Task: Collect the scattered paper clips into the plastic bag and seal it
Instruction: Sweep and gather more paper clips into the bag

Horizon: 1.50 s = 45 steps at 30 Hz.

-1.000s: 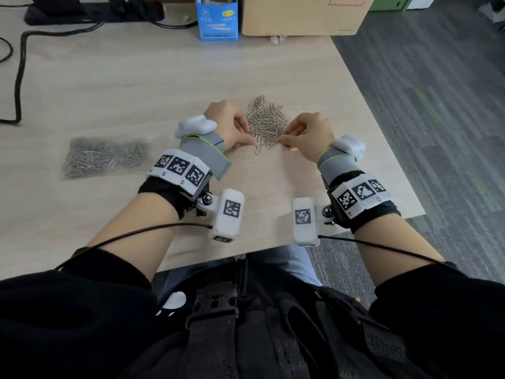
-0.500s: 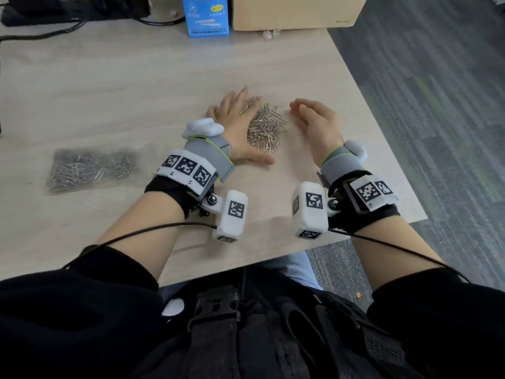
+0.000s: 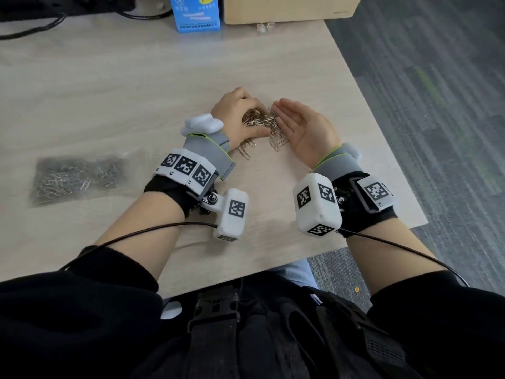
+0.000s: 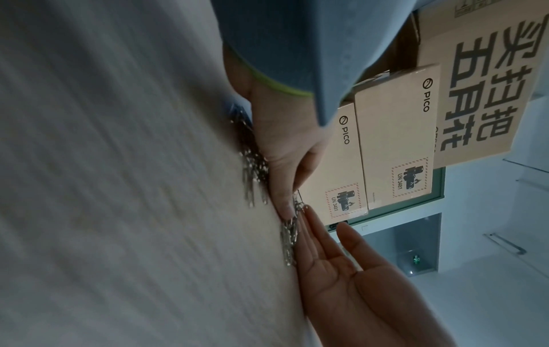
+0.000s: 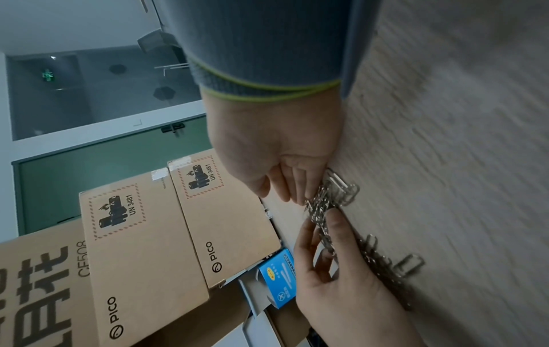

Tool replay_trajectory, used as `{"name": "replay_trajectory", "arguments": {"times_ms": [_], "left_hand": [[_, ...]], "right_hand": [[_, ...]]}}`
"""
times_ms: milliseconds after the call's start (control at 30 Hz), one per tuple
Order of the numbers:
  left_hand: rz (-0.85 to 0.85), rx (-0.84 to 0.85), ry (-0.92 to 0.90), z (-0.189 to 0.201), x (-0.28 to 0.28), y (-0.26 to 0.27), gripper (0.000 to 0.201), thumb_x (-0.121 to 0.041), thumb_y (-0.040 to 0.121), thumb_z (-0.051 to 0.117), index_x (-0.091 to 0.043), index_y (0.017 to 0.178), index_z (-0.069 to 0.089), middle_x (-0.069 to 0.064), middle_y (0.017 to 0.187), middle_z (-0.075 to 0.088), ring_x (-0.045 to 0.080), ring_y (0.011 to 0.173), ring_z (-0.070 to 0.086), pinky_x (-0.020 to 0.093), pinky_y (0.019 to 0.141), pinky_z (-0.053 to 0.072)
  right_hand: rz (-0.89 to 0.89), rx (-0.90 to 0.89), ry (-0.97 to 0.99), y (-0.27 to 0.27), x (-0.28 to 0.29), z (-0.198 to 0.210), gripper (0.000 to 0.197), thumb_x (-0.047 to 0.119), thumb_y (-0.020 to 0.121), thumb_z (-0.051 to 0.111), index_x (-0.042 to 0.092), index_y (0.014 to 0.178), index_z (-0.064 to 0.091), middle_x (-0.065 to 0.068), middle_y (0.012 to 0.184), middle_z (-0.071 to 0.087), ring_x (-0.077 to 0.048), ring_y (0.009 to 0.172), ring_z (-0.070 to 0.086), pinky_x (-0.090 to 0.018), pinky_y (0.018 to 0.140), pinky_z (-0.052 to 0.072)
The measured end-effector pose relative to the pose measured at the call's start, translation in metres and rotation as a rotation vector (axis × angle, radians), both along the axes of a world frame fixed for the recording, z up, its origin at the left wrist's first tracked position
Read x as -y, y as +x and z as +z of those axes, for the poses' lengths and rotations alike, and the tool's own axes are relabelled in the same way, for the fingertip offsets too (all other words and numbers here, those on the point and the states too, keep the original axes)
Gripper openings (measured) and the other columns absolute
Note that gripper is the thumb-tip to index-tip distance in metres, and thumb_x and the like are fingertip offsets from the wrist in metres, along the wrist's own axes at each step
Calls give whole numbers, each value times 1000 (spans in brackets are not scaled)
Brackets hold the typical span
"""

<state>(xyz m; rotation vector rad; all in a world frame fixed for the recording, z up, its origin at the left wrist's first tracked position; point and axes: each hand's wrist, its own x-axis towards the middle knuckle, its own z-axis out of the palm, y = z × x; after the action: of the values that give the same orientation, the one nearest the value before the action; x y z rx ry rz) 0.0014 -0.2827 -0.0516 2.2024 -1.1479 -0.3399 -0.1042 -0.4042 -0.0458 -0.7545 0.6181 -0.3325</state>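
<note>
A heap of silver paper clips point(image 3: 262, 123) lies on the wooden table between my hands. My left hand point(image 3: 235, 110) is cupped over the heap, its fingers curled into the clips. My right hand point(image 3: 300, 127) lies on its edge against the heap's right side, palm turned up and fingers straight. In the right wrist view the left hand point(image 5: 341, 281) curls among the paper clips point(image 5: 326, 206) just past the right hand's fingertips point(image 5: 297, 194). A few stray clips point(image 3: 246, 151) lie nearer me. The clear plastic bag point(image 3: 76, 176), holding many clips, lies flat at the left.
A blue box point(image 3: 198, 15) and a cardboard box point(image 3: 289, 9) stand at the table's far edge. Black cables point(image 3: 41, 26) run along the far left. The table's right edge point(image 3: 382, 132) drops to grey carpet close to my right hand.
Half a second ago both hands lay open on either side of the heap. Now the left hand has curled over the clips and the right hand has slid in, palm up, against them.
</note>
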Motion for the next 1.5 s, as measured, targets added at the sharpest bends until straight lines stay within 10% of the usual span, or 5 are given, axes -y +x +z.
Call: {"name": "replay_trajectory", "arguments": {"times_ms": [467, 933, 1100, 1233, 1500], "left_hand": [[116, -230, -34, 21, -1, 14, 24, -21, 71, 79, -14, 93, 72, 0, 72, 64, 4, 51, 59, 10, 47, 45], [-71, -217, -162, 43, 32, -8, 17, -21, 70, 78, -15, 85, 74, 2, 78, 70, 4, 70, 61, 19, 75, 48], [-152, -199, -150, 45, 38, -16, 14, -15, 69, 78, -15, 82, 74, 1, 77, 67, -12, 62, 56, 8, 69, 44], [-223, -195, -148, 51, 38, -19, 16, -13, 70, 75, -15, 86, 74, -4, 79, 68, -11, 67, 59, 9, 74, 47], [36, -110, -227, 44, 32, -2, 24, -8, 83, 55, -17, 98, 71, 2, 106, 69, 10, 100, 60, 13, 80, 43]], "right_hand": [[5, -40, 109, 2, 3, 4, 31, 18, 100, 33, 0, 93, 57, -12, 98, 63, -20, 90, 62, -22, 70, 56], [112, 33, 222, -2, -5, 24, 36, 18, 101, 29, 0, 87, 57, -12, 66, 68, -23, 57, 68, -32, 56, 59], [104, 10, 281, -6, -1, 25, 34, 13, 100, 30, 0, 89, 60, -14, 75, 68, -25, 71, 69, -34, 63, 59], [51, -10, 279, -8, -1, 27, 36, 4, 99, 31, -5, 129, 48, -15, 128, 57, -26, 137, 36, -29, 108, 35], [-65, 35, 300, -16, 7, 23, 31, 11, 98, 39, -7, 83, 59, -23, 72, 68, -34, 65, 69, -33, 69, 58]]}}
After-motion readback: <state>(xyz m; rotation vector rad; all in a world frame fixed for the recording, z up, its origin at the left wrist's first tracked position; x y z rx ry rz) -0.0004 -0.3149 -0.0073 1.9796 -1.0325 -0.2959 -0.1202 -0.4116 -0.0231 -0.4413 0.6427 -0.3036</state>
